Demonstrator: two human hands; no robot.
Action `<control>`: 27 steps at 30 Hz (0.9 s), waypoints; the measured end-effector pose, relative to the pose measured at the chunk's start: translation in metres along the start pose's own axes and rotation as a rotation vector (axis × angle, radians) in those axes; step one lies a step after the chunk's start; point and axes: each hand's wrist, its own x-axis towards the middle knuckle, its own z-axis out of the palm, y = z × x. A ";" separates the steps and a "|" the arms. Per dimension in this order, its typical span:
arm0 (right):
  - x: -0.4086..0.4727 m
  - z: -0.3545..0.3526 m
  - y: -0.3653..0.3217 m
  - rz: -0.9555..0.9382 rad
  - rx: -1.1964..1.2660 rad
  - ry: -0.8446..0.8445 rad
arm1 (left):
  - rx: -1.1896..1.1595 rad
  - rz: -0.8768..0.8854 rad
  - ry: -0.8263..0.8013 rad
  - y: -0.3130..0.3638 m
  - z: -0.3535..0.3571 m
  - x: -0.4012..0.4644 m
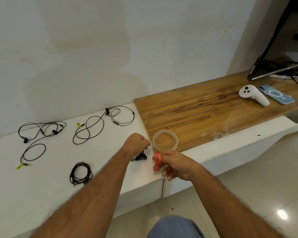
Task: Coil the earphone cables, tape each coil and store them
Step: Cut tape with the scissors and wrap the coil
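I judge the step in hand to be cutting a strip of tape for a coil. My right hand (175, 164) has its fingers curled through the orange handles of the scissors (156, 158), blades pointing up toward the tape roll (165, 140), which lies flat on the wooden board (205, 107) just beyond. My left hand (137, 142) is closed as if pinching something just beside the blade tips; I take it to be the tape end, but clear tape does not show.

One coil (80, 172) lies on the white worktop (58, 169), wound. A second bundle (140, 157) sits under my left hand. Two earphones (40, 133), (101, 124) lie loose farther back.

Next move, as I judge it: close the blades across the strip, then wrap it round the bundle.

Hidden: the bundle is mostly covered by my wrist; whether it is already taped, I cannot tell. No storage container is visible.
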 end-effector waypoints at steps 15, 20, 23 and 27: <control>0.006 -0.002 0.005 -0.032 0.007 0.001 | -0.102 -0.168 -0.086 0.002 -0.001 0.007; 0.005 0.000 0.008 -0.056 0.024 -0.005 | -0.092 -0.165 -0.087 0.002 0.001 0.008; 0.005 0.001 0.009 -0.064 0.041 -0.001 | -0.086 -0.150 -0.092 0.004 0.000 0.006; 0.006 0.000 0.009 -0.061 0.050 0.003 | -0.059 -0.135 -0.093 0.005 0.000 0.004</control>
